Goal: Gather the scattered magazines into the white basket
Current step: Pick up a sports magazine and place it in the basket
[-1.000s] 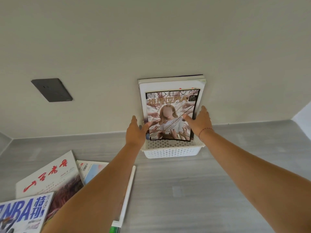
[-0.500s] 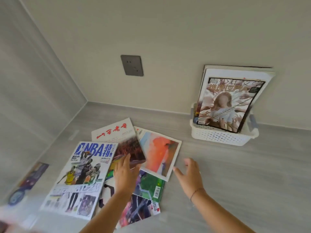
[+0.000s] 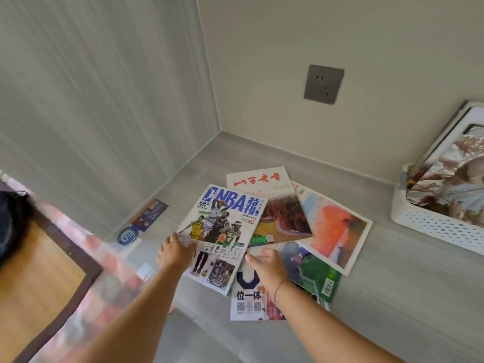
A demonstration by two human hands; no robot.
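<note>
From the head camera I see five loose magazines overlapping on the grey counter, left of the white basket. The basket sits at the far right against the wall and holds upright magazines. The NBA magazine lies on top of the pile, partly over the red-titled magazine. To their right are an orange-cover magazine and a green-cover magazine, and nearest me is a white one with QR codes. The left hand touches the NBA magazine's near-left edge, though I cannot tell whether it grips. The right hand is spread flat over the QR-code magazine, its fingertips by the NBA magazine's right edge, holding nothing. A grey wall socket is on the far wall.
</note>
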